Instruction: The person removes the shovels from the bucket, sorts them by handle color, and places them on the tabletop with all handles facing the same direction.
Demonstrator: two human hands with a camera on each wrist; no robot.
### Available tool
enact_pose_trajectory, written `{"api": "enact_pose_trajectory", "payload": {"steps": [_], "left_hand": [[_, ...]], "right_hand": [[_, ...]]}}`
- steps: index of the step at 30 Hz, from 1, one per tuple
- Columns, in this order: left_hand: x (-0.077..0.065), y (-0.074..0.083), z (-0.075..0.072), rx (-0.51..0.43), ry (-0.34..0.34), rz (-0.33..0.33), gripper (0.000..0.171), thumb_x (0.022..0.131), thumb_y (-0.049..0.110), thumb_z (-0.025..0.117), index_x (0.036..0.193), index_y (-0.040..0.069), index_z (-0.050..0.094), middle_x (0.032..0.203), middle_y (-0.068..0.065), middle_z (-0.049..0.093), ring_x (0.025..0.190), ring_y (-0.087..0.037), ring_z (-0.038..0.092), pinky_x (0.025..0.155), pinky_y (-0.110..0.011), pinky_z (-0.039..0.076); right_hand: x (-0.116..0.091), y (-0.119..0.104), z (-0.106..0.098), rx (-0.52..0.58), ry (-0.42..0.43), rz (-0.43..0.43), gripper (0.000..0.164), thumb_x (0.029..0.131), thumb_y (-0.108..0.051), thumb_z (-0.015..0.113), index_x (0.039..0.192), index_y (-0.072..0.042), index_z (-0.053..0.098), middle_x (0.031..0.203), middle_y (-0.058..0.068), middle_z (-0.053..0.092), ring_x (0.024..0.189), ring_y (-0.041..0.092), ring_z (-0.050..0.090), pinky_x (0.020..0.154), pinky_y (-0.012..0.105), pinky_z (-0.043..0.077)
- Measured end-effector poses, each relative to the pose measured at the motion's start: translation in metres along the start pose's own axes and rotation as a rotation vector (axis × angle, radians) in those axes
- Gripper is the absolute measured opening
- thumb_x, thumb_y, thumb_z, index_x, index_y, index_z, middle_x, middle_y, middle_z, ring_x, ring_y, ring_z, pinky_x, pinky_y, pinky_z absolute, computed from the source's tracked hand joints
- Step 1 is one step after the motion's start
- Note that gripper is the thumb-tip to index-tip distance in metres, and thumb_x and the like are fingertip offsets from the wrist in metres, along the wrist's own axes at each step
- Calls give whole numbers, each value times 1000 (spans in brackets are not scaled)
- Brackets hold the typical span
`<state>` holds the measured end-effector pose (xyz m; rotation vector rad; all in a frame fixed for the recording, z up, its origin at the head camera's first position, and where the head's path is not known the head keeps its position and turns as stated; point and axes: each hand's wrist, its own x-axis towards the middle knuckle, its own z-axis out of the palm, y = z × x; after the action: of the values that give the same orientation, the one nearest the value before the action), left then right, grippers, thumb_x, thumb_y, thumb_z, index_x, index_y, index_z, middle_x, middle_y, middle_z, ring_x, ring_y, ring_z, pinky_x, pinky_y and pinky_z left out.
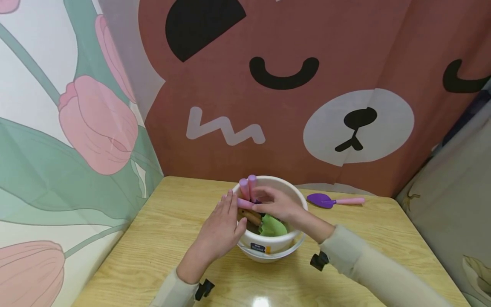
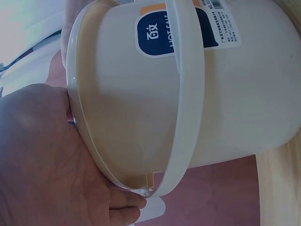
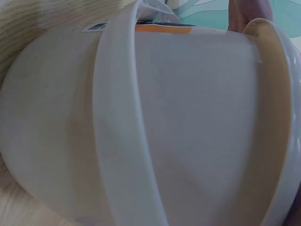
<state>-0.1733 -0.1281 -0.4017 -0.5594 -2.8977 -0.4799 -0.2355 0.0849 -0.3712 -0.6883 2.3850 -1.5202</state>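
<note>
A white bucket [image 1: 261, 246] with a label stands upright on the table, its handle lowered against its side. Inside are a green piece [image 1: 273, 226], a brown piece [image 1: 251, 216] and two pink handles [image 1: 244, 188] sticking up at the far left rim. My right hand [image 1: 278, 204] reaches into the bucket and holds a pink-handled tool [image 1: 245, 204]; the tool's head is hidden. Straight fingers of my left hand [image 1: 220, 226] rest against the left rim, and in the left wrist view the same palm [image 2: 42, 155] lies along the rim. The right wrist view shows only the bucket's side [image 3: 197, 117].
A purple trowel [image 1: 321, 200] with a pink handle lies on the wooden table [image 1: 368, 238], right of the bucket. Behind the table hangs a bear-print curtain [image 1: 215, 162], and a tulip-print curtain [image 1: 96, 128] hangs on the left.
</note>
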Motion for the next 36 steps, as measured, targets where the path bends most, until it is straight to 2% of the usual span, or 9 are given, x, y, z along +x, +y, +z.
{"api": "enact_pose_trajectory", "payload": {"steps": [10,15,18,22,30,33,36], "left_hand": [[0,1,0,-1,8,2,75,107,43,38,160,-4,15,168,-21,13,154,-35,15,125,-46,20],[0,2,0,3,1,0,76,107,47,35,160,-3,14,168,-20,11,155,-34,13,125,-46,19],[0,2,0,-5,7,5,75,107,45,37,160,-3,15,168,-20,11,155,-34,14,125,-46,20],[0,2,-1,-7,18,12,74,106,41,41,160,-4,16,167,-22,13,154,-36,15,125,-47,21],[0,1,-1,6,26,22,75,107,43,38,159,-6,18,166,-23,15,153,-39,19,125,-48,21],[0,1,-1,11,26,21,75,107,44,39,159,-6,18,166,-24,15,153,-38,18,125,-48,21],[0,1,1,3,30,21,74,106,42,41,159,-5,18,166,-24,15,154,-38,17,125,-48,21]], "right_hand": [[3,-4,7,-48,-29,41,58,94,-23,73,144,0,53,143,22,56,136,41,50,111,51,43],[8,-3,10,-118,-50,69,59,93,-27,74,143,-3,55,145,16,57,137,38,49,112,50,43],[11,-2,12,-152,-53,77,59,91,-26,75,142,-3,56,144,15,57,137,36,50,113,50,41],[14,-3,15,-155,-47,101,58,90,-22,75,141,-3,57,145,15,57,136,34,51,115,50,40],[20,-3,18,-143,-42,135,59,89,-17,76,143,-4,56,145,13,57,138,29,50,116,45,39],[23,-3,19,-163,-53,129,59,89,-17,77,142,-5,57,142,12,60,132,25,54,113,42,43],[26,-4,20,-234,-64,108,57,87,-17,77,141,-7,59,139,10,62,122,21,58,107,40,47]]}}
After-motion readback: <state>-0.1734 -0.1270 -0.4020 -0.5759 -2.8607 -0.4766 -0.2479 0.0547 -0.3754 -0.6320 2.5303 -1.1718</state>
